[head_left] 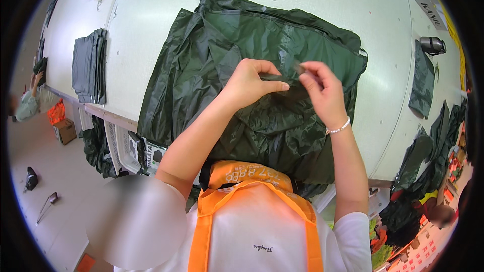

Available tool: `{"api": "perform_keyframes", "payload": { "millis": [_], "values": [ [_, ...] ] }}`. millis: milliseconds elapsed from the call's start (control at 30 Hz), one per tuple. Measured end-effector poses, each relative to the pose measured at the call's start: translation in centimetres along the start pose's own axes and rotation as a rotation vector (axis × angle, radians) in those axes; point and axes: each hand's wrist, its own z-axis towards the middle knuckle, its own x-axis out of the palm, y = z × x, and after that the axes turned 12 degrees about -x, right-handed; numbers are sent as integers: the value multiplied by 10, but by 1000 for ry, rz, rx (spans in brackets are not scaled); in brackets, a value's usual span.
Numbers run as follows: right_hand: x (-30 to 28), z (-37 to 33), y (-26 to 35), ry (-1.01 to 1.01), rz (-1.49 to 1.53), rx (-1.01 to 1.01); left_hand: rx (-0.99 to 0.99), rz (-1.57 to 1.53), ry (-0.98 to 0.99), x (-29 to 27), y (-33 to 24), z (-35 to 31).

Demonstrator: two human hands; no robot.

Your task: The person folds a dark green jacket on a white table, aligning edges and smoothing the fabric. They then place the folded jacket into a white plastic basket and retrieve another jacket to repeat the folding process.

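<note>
A dark green garment (191,85) of thin, shiny fabric lies spread and rumpled over the table's near edge in front of me. My left hand (254,83) pinches a dark fold of this fabric between thumb and fingers, above the middle of the garment. Close beside it on the right, my right hand (322,88) is closed, thumb against fingertips. A small dark bit shows at those fingertips, too blurred to name. The two hands are slightly apart. Beneath them the cloth is bunched.
On the pale table (151,0), a stack of folded dark green pieces (89,66) lies left. At right are a folded green piece (422,83), a dark flask (432,45) and a white box (426,0). A white crate (123,146) stands below the table. Other people work at both sides.
</note>
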Motion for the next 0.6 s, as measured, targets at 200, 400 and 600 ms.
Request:
{"api": "perform_keyframes", "payload": {
  "millis": [200,400,600],
  "values": [
    [-51,-21,-32,98,-187,97,517,691,-341,-16,12,13],
    [-85,-22,-27,13,-313,226,472,749,-200,-57,23,27],
    [-78,-15,-41,-27,-464,236,398,806,-454,-110,35,39]
  ]
}}
